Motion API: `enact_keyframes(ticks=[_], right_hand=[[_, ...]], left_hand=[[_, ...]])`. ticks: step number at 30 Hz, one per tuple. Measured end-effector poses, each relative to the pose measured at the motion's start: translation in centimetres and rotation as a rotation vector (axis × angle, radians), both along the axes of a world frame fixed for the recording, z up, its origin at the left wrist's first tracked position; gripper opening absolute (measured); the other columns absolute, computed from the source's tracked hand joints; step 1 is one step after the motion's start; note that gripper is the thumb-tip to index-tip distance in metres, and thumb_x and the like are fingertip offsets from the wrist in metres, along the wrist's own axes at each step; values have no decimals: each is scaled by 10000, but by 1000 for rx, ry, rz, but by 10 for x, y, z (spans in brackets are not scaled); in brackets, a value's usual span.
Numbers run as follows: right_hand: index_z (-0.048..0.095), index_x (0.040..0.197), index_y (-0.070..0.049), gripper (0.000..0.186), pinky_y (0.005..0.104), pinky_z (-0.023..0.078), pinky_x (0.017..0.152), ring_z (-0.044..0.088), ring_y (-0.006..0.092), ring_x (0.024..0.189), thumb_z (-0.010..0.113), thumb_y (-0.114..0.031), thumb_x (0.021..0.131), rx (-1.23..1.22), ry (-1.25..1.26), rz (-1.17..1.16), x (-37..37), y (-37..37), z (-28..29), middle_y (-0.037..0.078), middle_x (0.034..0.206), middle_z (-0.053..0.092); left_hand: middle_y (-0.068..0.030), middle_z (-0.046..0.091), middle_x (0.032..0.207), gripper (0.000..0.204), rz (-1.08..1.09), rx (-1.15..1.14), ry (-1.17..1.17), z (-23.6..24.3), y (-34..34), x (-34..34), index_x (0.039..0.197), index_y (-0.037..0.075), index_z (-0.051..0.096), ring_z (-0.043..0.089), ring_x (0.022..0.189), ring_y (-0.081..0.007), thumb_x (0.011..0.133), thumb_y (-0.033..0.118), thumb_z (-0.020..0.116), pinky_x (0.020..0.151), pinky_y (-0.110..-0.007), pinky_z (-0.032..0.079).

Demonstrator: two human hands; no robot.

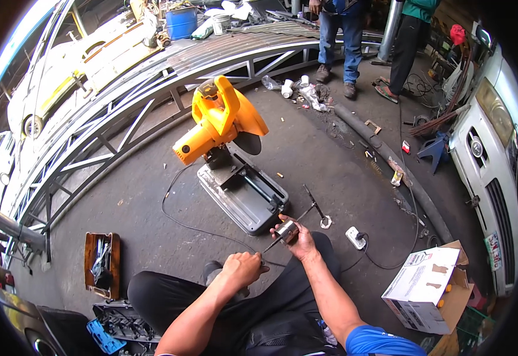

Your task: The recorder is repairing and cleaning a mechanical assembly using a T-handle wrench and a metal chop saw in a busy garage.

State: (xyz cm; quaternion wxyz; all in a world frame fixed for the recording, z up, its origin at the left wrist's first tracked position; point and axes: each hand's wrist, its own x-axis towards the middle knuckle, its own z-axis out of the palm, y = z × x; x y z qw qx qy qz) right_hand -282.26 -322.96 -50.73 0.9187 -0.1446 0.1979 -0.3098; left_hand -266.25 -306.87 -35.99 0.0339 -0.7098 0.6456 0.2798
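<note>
My right hand point(301, 242) is closed around a short shiny metal cylinder point(285, 230), held above my lap. A thin dark rod with a twisted look, like a drill bit point(271, 245), runs from the cylinder toward my left hand point(244, 270). That left hand is a closed fist; what it grips is mostly hidden by its fingers. Just past my right hand is a dark T-shaped bar point(314, 204). Beyond my hands stands a yellow chop saw point(220, 121) on a grey metal base point(235, 204).
An open wooden box of tools point(116, 267) lies left, near a black tool case point(128, 323) and a blue plastic piece point(101, 337). At right are a white power outlet point(355, 238), a cardboard box point(422, 285) and a white vehicle point(484, 154). Steel trusses point(128, 127) and two standing people lie beyond.
</note>
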Motion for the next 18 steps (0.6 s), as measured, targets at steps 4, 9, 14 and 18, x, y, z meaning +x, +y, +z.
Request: enact_keyframes(ticks=[4, 9, 14, 18], right_hand=[[613, 1307, -32, 409, 491, 575, 917, 691, 378, 1053, 553, -324, 1027, -3, 6, 5, 4, 0, 2, 180, 1092, 693], [592, 1369, -29, 477, 530, 553, 947, 653, 429, 1117, 484, -361, 1044, -14, 83, 74, 34, 19, -1, 223, 1131, 673], [653, 1300, -153, 476, 505, 564, 902, 699, 292, 1059, 593, -524, 1007, 26, 167, 56, -4, 11, 18, 95, 1078, 720], [639, 1310, -148, 445, 489, 584, 872, 704, 291, 1048, 615, -476, 1012, 55, 144, 131, 21, 31, 21, 101, 1076, 727]], left_hand=[[-209, 740, 873, 501, -21, 18, -17, -2, 0, -4, 1048, 35, 684, 733, 904, -394, 967, 526, 626, 786, -496, 575], [-209, 745, 900, 424, -9, 99, 88, -5, 23, 11, 1053, 17, 684, 737, 879, -400, 866, 384, 783, 764, -496, 592], [-206, 755, 832, 124, -132, -34, 104, -19, 2, -7, 865, 0, 768, 764, 820, -343, 775, 30, 688, 694, -437, 614], [-187, 763, 853, 150, -11, -16, 41, -18, 35, -2, 913, 11, 762, 766, 871, -336, 816, 95, 684, 746, -432, 615]])
